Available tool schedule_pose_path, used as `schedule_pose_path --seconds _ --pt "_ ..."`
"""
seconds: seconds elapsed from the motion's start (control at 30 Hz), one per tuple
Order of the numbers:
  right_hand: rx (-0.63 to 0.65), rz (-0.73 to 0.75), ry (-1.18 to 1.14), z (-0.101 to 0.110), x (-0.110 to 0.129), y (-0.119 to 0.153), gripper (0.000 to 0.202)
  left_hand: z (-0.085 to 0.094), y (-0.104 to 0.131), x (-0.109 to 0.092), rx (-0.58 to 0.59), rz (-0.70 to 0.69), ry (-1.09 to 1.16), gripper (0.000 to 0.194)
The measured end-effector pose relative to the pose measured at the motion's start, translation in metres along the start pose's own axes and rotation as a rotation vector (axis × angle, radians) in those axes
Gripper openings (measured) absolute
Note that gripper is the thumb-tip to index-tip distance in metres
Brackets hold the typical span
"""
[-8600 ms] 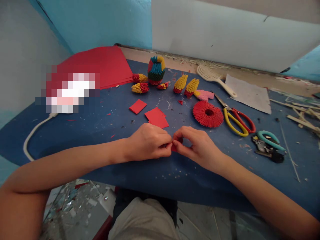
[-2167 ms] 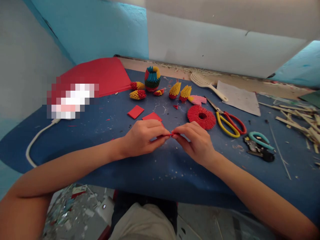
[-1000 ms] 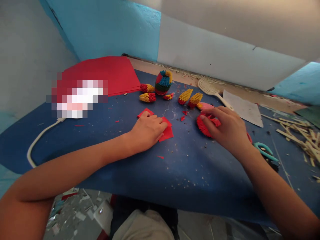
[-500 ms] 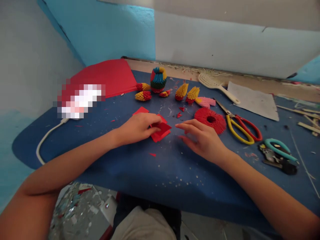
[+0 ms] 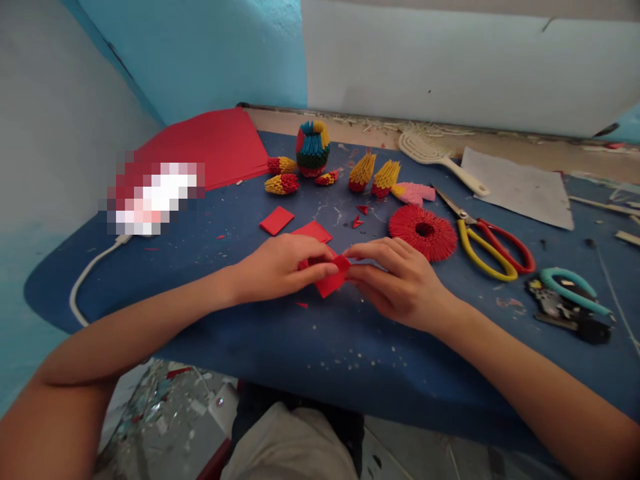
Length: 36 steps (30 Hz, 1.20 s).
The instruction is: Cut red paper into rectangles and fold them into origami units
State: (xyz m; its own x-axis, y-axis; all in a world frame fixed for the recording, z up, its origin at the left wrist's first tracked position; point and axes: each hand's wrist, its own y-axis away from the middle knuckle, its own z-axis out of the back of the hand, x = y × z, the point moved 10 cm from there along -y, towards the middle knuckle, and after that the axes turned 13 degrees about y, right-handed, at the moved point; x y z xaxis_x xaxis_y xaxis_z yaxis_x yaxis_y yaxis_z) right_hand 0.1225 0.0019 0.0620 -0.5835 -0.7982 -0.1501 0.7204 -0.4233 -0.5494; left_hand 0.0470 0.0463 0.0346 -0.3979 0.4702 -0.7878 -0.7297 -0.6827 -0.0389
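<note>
A small piece of red paper point(image 5: 341, 267) is pinched between the thumb and fingers of my left hand point(image 5: 295, 265). My right hand point(image 5: 400, 277) grips the same paper at its right edge with closed fingertips. More red paper pieces point(image 5: 313, 231) lie under and behind my left hand, and one red rectangle point(image 5: 277, 220) rests apart to the left. Two small folded red triangles point(image 5: 358, 221) lie beyond my hands. Close behind my right hand sits a red ring of folded paper pieces point(image 5: 423, 232).
Scissors point(image 5: 483, 240), teal-handled pliers point(image 5: 575, 293) and a white hairbrush point(image 5: 445, 160) lie to the right. Yellow-and-red folded paper cones point(image 5: 362, 172) and a multicoloured paper vase point(image 5: 313, 150) stand at the back. Large red sheets point(image 5: 215, 147) lie back left, beside a blurred object with a white cable point(image 5: 85, 277).
My right hand has moved left and closed on the red paper in my left hand. My left hand has shifted slightly right, uncovering the red rectangle. The view has tilted slightly.
</note>
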Motion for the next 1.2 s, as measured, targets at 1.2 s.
schedule_pose_path --seconds 1.2 --pt "0.041 -1.048 -1.125 -0.052 -0.041 0.032 0.005 0.004 0.008 -0.016 -0.212 -0.122 -0.06 0.012"
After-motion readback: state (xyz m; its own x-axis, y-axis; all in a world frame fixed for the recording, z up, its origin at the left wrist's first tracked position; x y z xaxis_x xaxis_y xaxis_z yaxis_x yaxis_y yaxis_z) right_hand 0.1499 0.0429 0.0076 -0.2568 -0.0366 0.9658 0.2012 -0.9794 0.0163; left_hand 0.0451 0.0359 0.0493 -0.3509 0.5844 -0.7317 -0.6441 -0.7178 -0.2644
